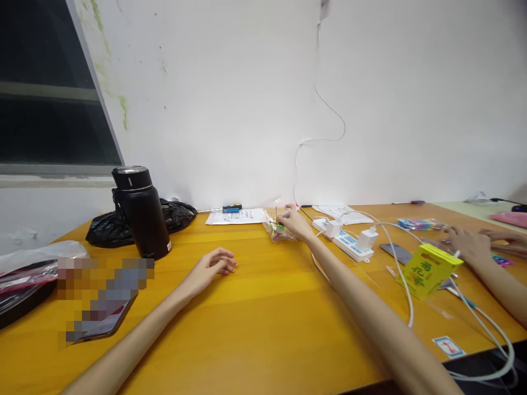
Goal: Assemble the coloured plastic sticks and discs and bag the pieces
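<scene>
At the far side of the table, my right hand [294, 220] reaches out with its fingers closed at a clear plastic bag [276, 229]. Small colourful pieces show inside the bag, too small to name. My fingertips partly cover its right side. My left hand [211, 267] rests over the middle of the wooden table [255, 318], fingers loosely bent and apart, holding nothing. Behind the bag and to its left lies a white printed packet [236, 216]. A screwdriver [231, 208] with a blue and black handle lies along that packet's back edge.
A black flask [142, 214] stands left, before a black plastic bag [181, 215]. A phone [111, 321] lies nearer, partly pixelated. Right of my arm are a power strip [349, 246], white cables and a yellow box [428, 271]. Another person's hands [467, 244] work at the far right.
</scene>
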### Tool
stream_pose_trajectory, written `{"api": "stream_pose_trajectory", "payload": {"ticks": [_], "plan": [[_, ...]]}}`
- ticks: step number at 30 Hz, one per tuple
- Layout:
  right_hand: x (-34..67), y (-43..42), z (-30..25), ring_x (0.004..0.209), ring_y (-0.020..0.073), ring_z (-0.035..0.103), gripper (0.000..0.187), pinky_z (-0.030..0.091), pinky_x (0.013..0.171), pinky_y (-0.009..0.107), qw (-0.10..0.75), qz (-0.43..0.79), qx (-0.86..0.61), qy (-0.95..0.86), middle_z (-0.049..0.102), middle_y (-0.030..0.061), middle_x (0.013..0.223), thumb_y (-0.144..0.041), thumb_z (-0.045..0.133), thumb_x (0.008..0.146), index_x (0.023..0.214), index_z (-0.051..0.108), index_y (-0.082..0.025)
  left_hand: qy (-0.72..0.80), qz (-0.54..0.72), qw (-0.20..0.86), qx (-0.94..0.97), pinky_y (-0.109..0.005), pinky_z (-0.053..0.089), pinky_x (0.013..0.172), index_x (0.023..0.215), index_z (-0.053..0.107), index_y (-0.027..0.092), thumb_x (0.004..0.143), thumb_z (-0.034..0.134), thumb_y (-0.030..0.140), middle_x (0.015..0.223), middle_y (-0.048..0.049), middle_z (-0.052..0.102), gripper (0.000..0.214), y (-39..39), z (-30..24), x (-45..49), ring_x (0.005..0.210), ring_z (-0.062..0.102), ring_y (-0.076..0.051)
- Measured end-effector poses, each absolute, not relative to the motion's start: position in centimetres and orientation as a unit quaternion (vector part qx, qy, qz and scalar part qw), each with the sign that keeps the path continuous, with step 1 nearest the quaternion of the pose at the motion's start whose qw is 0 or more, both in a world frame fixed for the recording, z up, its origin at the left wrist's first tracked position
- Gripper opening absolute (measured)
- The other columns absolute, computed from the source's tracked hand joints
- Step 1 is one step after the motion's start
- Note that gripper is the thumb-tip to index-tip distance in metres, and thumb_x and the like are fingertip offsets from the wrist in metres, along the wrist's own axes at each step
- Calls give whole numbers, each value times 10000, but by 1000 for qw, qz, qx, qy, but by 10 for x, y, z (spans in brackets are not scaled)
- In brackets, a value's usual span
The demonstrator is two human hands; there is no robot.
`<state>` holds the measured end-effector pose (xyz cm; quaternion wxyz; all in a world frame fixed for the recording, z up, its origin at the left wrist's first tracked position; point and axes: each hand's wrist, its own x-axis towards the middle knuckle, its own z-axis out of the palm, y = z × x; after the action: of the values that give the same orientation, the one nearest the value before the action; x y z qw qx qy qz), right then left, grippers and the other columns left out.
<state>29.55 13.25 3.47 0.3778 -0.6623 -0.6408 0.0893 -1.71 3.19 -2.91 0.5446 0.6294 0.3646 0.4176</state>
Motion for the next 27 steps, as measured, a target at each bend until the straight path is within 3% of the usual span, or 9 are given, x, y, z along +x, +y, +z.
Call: {"api": "stream_pose_trajectory", "payload": {"ticks": [5, 9, 15, 18, 21, 25, 27], "plan": [[282, 133, 24, 1389, 426, 322, 485, 219, 1134, 556, 317, 7, -703, -636, 496, 263, 1413, -335, 541, 901, 1304, 545, -64, 365, 412, 548, 630, -369, 509, 853, 1013, 601, 174, 835, 659, 478, 1053, -130, 708, 357, 32, -28, -16, 885, 694, -213], [280, 135, 20, 1356, 422, 351, 529, 238, 1113, 566, 243, -36, -724, -645, 447, 271, 1448, -374, 459, 945, 1367, 508, -59, 363, 410, 546, 634, -361, 508, 842, 1010, 601, 172, 842, 653, 465, 1045, -125, 708, 341, 32, -29, -17, 876, 695, -211], [284, 133, 33, 1333, 374, 374, 518, 279, 1096, 515, 287, -8, -721, -630, 491, 219, 1429, -396, 400, 958, 1364, 512, -93, 364, 416, 541, 633, -355, 522, 837, 1022, 612, 177, 848, 640, 417, 1061, -127, 721, 298, 35, -33, -19, 879, 706, -208], [283, 121, 41, 1219, 301, 474, 445, 328, 1053, 433, 377, -38, -681, -626, 603, 151, 1294, -301, 298, 981, 1318, 546, -149, 372, 424, 541, 623, -363, 536, 833, 1003, 614, 177, 834, 656, 437, 1048, -129, 726, 313, 36, -32, -20, 866, 713, -212], [279, 92, 39, 888, 234, 587, 381, 411, 880, 335, 449, 1, -583, -677, 688, 75, 928, -239, 318, 955, 1144, 646, -188, 376, 426, 543, 618, -365, 542, 842, 998, 609, 178, 825, 668, 454, 1048, -129, 725, 330, 35, -29, -21, 874, 715, -214], [269, 29, 10, 610, 178, 515, 290, 373, 645, 269, 379, 140, -488, -774, 632, 15, 683, -149, 404, 832, 771, 683, -203, 376, 430, 542, 617, -359, 535, 848, 1009, 604, 176, 831, 666, 446, 1056, -124, 712, 329, 37, -28, -24, 880, 706, -205], [265, -2, -8, 599, 172, 522, 288, 357, 627, 262, 328, 195, -462, -801, 618, 1, 646, -115, 399, 819, 735, 657, -211, 374, 429, 541, 619, -346, 526, 836, 1016, 605, 175, 844, 655, 438, 1008, -104, 705, 318, 38, -29, -24, 866, 693, -195]]}}
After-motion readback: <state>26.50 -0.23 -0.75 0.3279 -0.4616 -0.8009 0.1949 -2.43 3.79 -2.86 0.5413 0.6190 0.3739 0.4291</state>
